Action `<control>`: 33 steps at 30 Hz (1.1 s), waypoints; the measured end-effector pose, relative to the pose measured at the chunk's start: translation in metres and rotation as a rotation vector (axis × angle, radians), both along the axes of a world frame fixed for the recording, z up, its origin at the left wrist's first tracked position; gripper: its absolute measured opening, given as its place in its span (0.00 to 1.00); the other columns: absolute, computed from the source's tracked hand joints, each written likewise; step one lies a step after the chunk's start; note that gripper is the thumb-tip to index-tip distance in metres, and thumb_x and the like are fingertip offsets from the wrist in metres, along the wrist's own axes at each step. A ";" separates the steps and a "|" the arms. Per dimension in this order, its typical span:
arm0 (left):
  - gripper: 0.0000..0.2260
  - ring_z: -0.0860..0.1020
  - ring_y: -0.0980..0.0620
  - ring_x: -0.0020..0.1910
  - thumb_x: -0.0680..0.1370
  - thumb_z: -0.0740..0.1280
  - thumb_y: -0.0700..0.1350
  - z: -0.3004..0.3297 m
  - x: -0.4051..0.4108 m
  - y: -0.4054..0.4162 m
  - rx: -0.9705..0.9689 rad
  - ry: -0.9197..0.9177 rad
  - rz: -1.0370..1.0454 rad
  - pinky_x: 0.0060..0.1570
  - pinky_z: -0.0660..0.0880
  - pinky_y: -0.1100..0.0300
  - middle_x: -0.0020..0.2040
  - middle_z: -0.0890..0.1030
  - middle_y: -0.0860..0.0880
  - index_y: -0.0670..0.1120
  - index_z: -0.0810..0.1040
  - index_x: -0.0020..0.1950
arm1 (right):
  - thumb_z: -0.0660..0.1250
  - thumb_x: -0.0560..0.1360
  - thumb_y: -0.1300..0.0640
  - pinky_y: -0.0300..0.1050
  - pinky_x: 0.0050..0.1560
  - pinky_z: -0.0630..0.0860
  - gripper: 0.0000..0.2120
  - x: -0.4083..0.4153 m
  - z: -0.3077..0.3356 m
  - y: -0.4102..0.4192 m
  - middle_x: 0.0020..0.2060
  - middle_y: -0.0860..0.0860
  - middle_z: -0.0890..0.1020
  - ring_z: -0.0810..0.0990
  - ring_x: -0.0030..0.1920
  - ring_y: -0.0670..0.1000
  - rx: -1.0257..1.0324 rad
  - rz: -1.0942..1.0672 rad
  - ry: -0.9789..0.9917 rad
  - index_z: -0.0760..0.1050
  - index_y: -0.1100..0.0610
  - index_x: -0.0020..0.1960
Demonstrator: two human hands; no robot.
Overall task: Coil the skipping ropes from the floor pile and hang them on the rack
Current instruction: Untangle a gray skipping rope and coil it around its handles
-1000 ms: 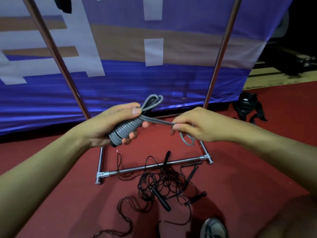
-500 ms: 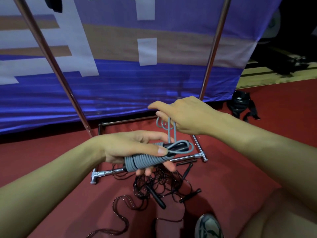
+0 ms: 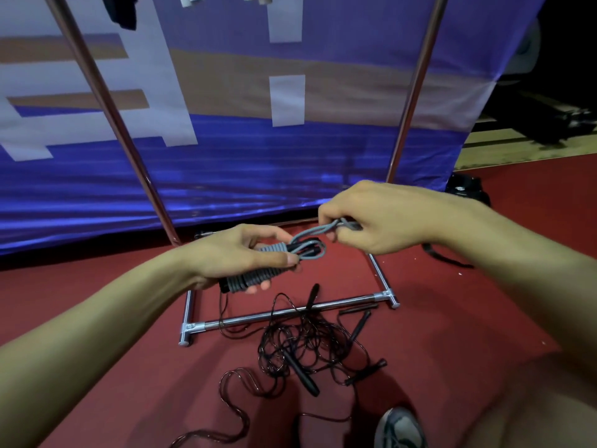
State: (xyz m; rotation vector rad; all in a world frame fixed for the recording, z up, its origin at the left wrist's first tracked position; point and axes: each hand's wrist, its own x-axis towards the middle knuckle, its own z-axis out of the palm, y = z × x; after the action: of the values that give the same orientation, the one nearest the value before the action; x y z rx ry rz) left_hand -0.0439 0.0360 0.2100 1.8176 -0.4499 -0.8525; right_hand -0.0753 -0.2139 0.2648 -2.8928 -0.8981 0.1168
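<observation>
My left hand grips a grey skipping rope bundle, its cord wound in tight turns around the black handles. My right hand pinches the loose grey loop end that leads out of the bundle's right end. Both hands are held above the chrome rack base. On the red floor below lies a tangled pile of thin black skipping ropes with black handles. Two chrome rack uprights rise at left and right.
A blue, white and tan banner hangs behind the rack. A dark bag sits on the floor at the right. My shoe and knee are at the bottom right. Dark cloth hangs at the top left.
My left hand has lifted the bundle slightly. My right hand has moved to the right and lower, drawing the grey loop end out sideways instead of holding it above the bundle.
</observation>
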 end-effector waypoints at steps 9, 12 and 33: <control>0.14 0.86 0.38 0.39 0.82 0.68 0.48 0.009 0.009 -0.002 -0.111 0.059 0.239 0.36 0.85 0.48 0.54 0.87 0.46 0.40 0.73 0.61 | 0.57 0.83 0.45 0.55 0.49 0.78 0.12 0.001 -0.012 0.017 0.43 0.41 0.82 0.79 0.47 0.46 0.150 -0.081 -0.092 0.78 0.45 0.57; 0.17 0.86 0.36 0.40 0.83 0.67 0.49 0.018 0.019 0.000 -0.137 -0.071 0.360 0.39 0.85 0.45 0.54 0.84 0.43 0.38 0.69 0.63 | 0.59 0.81 0.44 0.53 0.44 0.79 0.14 0.005 -0.005 0.023 0.40 0.42 0.84 0.80 0.43 0.46 0.172 -0.154 -0.139 0.78 0.42 0.62; 0.20 0.71 0.50 0.30 0.85 0.61 0.57 -0.034 0.090 -0.007 -0.323 0.010 0.450 0.29 0.71 0.58 0.42 0.79 0.45 0.38 0.77 0.54 | 0.51 0.84 0.41 0.47 0.51 0.70 0.20 0.063 -0.069 0.015 0.40 0.45 0.72 0.69 0.45 0.52 0.057 -0.192 -0.154 0.78 0.49 0.51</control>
State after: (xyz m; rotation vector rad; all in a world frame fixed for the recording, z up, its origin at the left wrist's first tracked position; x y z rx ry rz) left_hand 0.0463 0.0289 0.1758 1.5288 -0.1470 -0.4474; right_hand -0.0128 -0.1986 0.1955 -2.9469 -0.6266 -0.1466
